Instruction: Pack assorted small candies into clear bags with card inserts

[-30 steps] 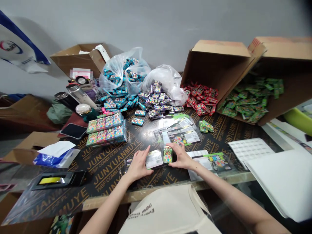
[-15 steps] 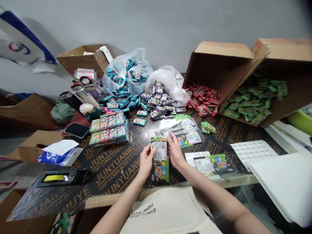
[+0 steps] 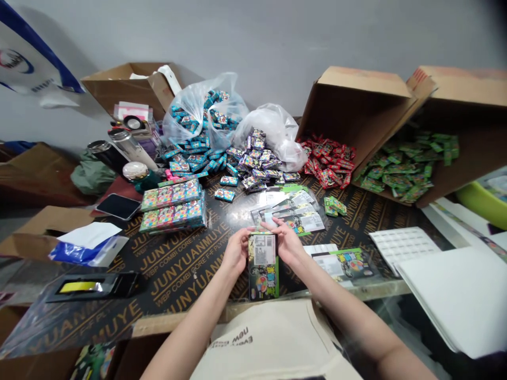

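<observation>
A person's left hand [image 3: 237, 250] and right hand [image 3: 285, 244] hold a tall green-and-black printed card pack [image 3: 263, 266] upright between them, over the near part of the table. The left fingers close around its upper left edge, and the right fingers pinch its upper right corner, so both hands are nearly shut on the card. Just below the forearms sits a cream canvas tote bag [image 3: 273, 351] with dark lettering. The table is a black plywood board with gold print [image 3: 178, 274].

To the right of the hands lies a flat printed card with a green strip [image 3: 346, 265], and just ahead is a loose fan of similar cards [image 3: 289, 214]. To the left stand two rows of multicoloured boxed packs [image 3: 172, 206].

Farther back, a heap of purple packets [image 3: 253, 171] sits beside teal packets spilling from a clear plastic bag [image 3: 198, 119]. Red packets [image 3: 327, 164] lie to the right, and green packets [image 3: 400, 169] spill from a tipped brown cardboard box [image 3: 471, 132].
</observation>
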Action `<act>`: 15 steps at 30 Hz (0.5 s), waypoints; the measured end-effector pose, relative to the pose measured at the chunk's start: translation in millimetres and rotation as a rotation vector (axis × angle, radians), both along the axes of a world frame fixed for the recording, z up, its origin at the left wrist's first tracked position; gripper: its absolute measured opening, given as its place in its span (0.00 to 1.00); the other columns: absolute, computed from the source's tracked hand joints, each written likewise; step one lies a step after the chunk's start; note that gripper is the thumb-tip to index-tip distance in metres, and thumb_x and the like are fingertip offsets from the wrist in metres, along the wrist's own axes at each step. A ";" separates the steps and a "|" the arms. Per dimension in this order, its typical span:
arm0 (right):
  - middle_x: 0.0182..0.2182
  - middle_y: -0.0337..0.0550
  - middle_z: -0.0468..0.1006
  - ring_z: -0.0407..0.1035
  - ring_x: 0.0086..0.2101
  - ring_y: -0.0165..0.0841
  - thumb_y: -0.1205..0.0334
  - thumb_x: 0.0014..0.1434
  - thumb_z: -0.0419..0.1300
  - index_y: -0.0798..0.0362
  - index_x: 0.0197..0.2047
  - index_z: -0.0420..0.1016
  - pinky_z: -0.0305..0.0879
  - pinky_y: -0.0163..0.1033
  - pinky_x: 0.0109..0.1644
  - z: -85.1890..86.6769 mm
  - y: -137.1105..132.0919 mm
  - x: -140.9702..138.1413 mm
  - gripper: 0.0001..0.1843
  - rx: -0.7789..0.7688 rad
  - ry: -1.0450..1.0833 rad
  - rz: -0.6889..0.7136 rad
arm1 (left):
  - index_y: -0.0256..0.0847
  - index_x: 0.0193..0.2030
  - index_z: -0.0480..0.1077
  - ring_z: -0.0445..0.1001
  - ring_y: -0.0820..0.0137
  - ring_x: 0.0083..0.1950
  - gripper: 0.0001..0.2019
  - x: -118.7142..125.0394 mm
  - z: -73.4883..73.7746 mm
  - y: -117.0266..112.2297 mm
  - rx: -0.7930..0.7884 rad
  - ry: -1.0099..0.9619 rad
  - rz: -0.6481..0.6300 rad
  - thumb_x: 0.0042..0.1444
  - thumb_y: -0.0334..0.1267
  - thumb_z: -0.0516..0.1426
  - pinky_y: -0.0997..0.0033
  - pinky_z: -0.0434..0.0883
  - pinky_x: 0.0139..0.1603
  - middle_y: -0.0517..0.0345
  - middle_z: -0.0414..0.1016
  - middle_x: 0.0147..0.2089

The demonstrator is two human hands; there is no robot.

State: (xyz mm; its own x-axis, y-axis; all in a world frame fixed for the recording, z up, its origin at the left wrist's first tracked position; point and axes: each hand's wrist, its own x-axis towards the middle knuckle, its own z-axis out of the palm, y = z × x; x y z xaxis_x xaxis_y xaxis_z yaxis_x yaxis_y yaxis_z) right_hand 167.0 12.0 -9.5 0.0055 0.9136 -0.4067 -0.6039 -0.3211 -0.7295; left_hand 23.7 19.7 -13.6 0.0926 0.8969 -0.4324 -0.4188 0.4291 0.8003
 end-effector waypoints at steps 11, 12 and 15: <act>0.27 0.40 0.78 0.70 0.31 0.34 0.56 0.46 0.63 0.52 0.28 0.78 0.65 0.40 0.38 2.7 -10.2 20.6 0.09 0.330 -0.503 0.068 | 0.36 0.23 0.76 0.70 0.71 0.27 0.07 -16.8 30.2 16.9 0.396 0.428 -0.290 0.34 0.36 0.65 0.72 0.66 0.32 0.56 0.75 0.24; 0.26 0.39 0.78 0.70 0.29 0.34 0.56 0.46 0.63 0.52 0.29 0.78 0.65 0.39 0.37 2.4 -9.6 20.7 0.09 0.324 -0.510 0.058 | 0.36 0.25 0.76 0.70 0.71 0.26 0.09 -17.4 29.7 18.7 0.371 0.407 -0.315 0.34 0.37 0.65 0.72 0.66 0.31 0.56 0.75 0.24; 0.25 0.38 0.77 0.69 0.26 0.31 0.57 0.43 0.66 0.53 0.29 0.78 0.65 0.37 0.33 1.3 -6.3 20.5 0.10 0.328 -0.521 0.052 | 0.36 0.27 0.76 0.70 0.72 0.24 0.10 -18.5 27.4 24.2 0.333 0.364 -0.368 0.36 0.38 0.65 0.73 0.66 0.29 0.56 0.76 0.24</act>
State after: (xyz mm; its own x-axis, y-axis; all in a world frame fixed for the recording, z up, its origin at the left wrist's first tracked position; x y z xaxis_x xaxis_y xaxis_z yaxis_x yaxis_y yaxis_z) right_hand 187.5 5.6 -8.2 0.0794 0.9950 -0.0603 -0.1314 -0.0495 -0.9901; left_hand 5.2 44.0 13.7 0.3209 0.9264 -0.1969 0.0350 0.1962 0.9799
